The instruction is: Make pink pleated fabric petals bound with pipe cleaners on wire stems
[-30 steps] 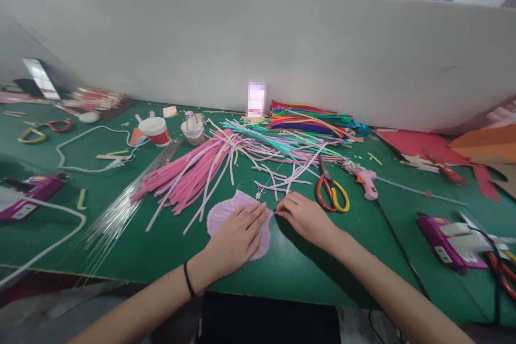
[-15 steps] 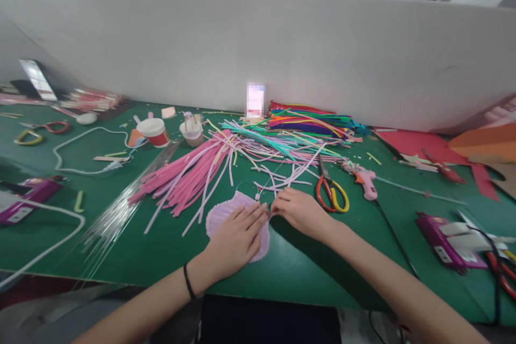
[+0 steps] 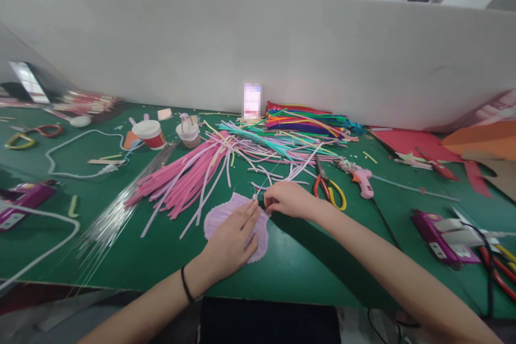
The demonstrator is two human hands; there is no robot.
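A lilac shell-shaped piece [image 3: 217, 219], apparently built from pipe cleaners laid side by side, lies flat on the green table. My left hand [image 3: 231, 236] rests across it, palm down and fingers stretched toward its upper right edge. At that edge my right hand [image 3: 284, 200] is closed in a pinch; what its fingertips hold is too small to make out. A thin wire [image 3: 268, 178] rises from beside the fingertips, near a small white bit at the shell's top. Loose lilac pipe cleaners [image 3: 296, 173] lie just beyond my hands.
Pink pipe cleaners [image 3: 181, 177] and clear thin rods [image 3: 108, 220] spread to the left. Red-and-yellow-handled pliers [image 3: 330, 188] and a pink glue gun [image 3: 363, 180] lie right. A paper cup [image 3: 149, 134], a phone [image 3: 252, 101], and purple power strips [image 3: 437, 234] stand around.
My right hand has shifted slightly left, closer to the shell's upper edge. My left fingers have drawn closer together on the shell. The whole view has moved a little.
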